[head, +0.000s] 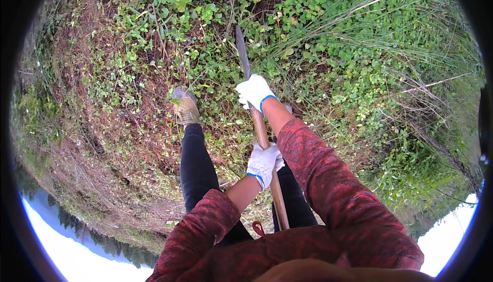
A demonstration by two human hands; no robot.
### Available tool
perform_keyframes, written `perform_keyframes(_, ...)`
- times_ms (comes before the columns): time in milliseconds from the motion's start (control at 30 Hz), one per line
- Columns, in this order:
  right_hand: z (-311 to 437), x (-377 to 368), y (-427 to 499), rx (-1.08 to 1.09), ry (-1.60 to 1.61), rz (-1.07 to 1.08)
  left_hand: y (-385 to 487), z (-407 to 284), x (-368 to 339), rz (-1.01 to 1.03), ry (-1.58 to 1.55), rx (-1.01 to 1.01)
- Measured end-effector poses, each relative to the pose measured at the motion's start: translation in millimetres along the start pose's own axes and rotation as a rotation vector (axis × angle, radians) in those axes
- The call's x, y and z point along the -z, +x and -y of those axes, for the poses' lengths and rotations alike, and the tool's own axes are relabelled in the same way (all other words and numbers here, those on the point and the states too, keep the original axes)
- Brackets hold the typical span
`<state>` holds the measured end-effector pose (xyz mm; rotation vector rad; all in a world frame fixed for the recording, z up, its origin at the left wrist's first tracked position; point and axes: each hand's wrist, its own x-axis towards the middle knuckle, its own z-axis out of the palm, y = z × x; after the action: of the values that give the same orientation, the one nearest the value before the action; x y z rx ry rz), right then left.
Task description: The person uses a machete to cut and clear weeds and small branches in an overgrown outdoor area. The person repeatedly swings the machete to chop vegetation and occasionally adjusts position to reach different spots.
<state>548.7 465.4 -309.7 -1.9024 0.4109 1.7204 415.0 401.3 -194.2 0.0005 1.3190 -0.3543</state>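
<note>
Both hands wear white knit gloves with blue cuffs and grip one long-handled bladed tool. My right hand [254, 92] is wrapped around its upper part, just where the metal blade [242, 51] meets the shaft. Lower down and closer to my body, my left hand [265, 162] closes around the wooden handle [280, 203], whose near end runs down to my waist. The narrow, dark blade points away from me, and its tip lies among low green leaves [208, 12]. The exact shape of its edge cannot be made out.
My left boot [186, 107] stands on weedy soil; the right one is mostly hidden behind my arm. Long grass blades [346, 20] lean in from the right. Dry twigs [423, 89] and a thin woody stem [443, 149] lie at the right. Cut-looking stubble [138, 189] covers the sloping left side.
</note>
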Motion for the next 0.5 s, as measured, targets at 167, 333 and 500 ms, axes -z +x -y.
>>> perform_keyframes(167, -45.7, 26.7, -38.5, -0.106, 0.287, 0.079, -28.5, 13.1, -14.4, -0.009, 0.127, 0.077)
perform_keyframes(333, 31.9, 60.4, -81.1, 0.234, 0.213, -0.004, -28.2, -20.4, -36.5, 0.259, 0.341, -0.194)
perform_keyframes(500, 101.9, 91.1, -67.3, 0.445, 0.162, -0.035, 5.1, -3.7, -24.0, 0.095, 0.686, -0.536)
